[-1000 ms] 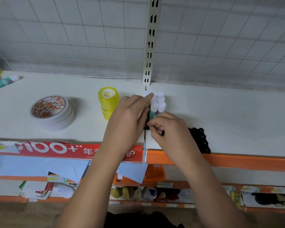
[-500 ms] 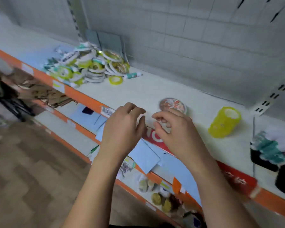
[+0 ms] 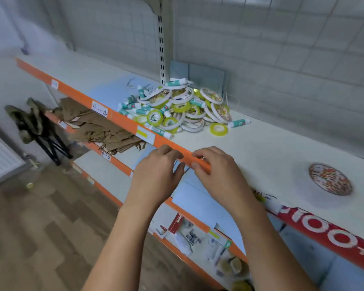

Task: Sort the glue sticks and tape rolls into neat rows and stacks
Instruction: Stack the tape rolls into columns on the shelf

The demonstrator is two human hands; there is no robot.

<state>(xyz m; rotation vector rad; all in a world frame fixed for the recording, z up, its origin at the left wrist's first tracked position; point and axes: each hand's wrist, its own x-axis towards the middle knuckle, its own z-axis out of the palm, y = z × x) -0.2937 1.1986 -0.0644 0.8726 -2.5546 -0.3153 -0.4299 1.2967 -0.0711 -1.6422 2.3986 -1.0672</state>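
- Both hands pause over the shelf front: the left hand [image 3: 156,177] and right hand [image 3: 219,177] hover close together with fingers loosely curled, and neither is holding anything.
- The work lies well to their left: a tangled pile [image 3: 177,103] of glue sticks and tape rolls is heaped on the white shelf [image 3: 271,148] against the back panel, unsorted.
- The likely risk is at the orange lip [image 3: 124,123]. One glue stick [image 3: 160,131] lies right along the front edge, so a careless pull at the heap could probably roll it, and the round tapes, onto the floor.
- Rings are interlocked and sticks are wedged between them. Lifting one roll may drag its neighbours along and scatter the pile.
- A loose yellow roll [image 3: 219,129] and a stray glue stick [image 3: 239,123] lie just beside the heap, easily knocked by a reaching arm.
- A neat stack of white tape [image 3: 330,179] stands apart at the right. A passing sleeve or elbow could topple it.
- No box or tray is in sight, so the shelf itself serves as the holder.
- The shelf below carries crumpled brown paper [image 3: 101,127]. The small goods lower down are too blurred to name.
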